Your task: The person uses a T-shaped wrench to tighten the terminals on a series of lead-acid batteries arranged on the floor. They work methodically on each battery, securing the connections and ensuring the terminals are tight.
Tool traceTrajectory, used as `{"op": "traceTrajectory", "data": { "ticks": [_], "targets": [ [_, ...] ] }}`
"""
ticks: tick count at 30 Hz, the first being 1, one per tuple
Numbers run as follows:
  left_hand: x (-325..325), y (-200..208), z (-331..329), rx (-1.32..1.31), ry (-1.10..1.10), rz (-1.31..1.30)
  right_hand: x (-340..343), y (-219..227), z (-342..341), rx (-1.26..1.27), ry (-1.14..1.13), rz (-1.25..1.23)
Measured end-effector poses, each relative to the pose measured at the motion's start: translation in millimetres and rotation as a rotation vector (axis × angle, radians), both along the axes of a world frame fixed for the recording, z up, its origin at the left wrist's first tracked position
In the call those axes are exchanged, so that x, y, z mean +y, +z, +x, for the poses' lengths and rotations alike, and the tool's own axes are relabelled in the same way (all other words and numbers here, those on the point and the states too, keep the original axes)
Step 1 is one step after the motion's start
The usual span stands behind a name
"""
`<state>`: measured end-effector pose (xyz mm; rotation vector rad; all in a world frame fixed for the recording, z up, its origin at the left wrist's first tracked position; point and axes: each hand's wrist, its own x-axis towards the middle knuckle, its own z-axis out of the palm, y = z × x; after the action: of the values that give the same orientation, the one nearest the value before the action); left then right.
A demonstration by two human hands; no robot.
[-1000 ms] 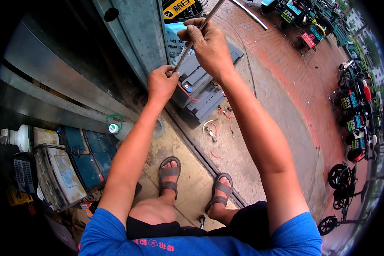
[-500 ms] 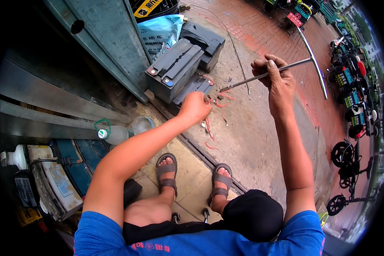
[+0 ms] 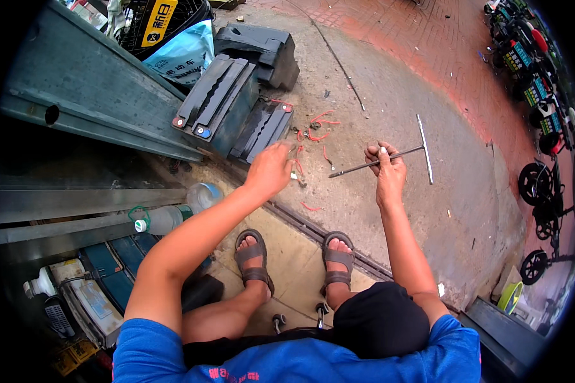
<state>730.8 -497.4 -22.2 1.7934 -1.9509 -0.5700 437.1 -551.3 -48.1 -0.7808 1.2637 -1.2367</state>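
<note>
My right hand (image 3: 388,175) grips the shaft of a metal T-handle wrench (image 3: 354,169). Its crossbar points away to the right, and the dark tip of the shaft points left. Beside the low battery (image 3: 262,131), my left hand (image 3: 269,171) is held over the ground, its fingertips smeared by motion. Whether anything is between those fingers is unclear. A larger grey battery (image 3: 220,96), with red and blue terminals, stands to the left of the low one. Short red wires (image 3: 316,134) lie scattered on the concrete past my left hand.
Behind the batteries sits a dark battery case (image 3: 255,48) beside a light-blue bag (image 3: 185,54). A plastic bottle (image 3: 163,220) lies by the metal door frame (image 3: 102,96). A door track (image 3: 300,223) crosses the floor before my sandals. Parked scooters (image 3: 530,83) line the far right.
My right hand has come down and inward with the wrench. My left hand has shifted slightly, its fingertips now blurred. The whole view has turned somewhat.
</note>
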Motion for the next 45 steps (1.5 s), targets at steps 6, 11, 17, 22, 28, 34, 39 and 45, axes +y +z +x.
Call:
{"op": "traceTrajectory", "data": {
  "ticks": [6,11,17,22,28,34,39,45],
  "targets": [
    [-52,108,87,-0.426,0.156,-0.51,20,-14,-24,0.041,-0.04,0.066],
    [-88,107,147,-0.506,0.424,-0.122,26,-12,-12,-0.009,-0.016,0.091],
    [-123,114,133,-0.56,0.388,0.062,25,-6,-11,0.017,-0.028,0.08],
    [-145,114,160,-0.391,0.402,0.21,30,-8,-16,0.006,-0.006,0.075],
    [-134,138,123,0.238,0.438,0.619,37,-14,-24,0.019,-0.019,0.112],
    [-123,133,124,0.25,0.48,0.589,36,-20,-16,-0.052,-0.064,0.125],
    [-84,143,97,0.264,0.537,0.574,38,-13,-15,-0.129,-0.081,0.089],
    [-31,188,74,0.304,0.506,0.604,46,-10,-44,-0.039,-0.151,0.113]
  ]
}}
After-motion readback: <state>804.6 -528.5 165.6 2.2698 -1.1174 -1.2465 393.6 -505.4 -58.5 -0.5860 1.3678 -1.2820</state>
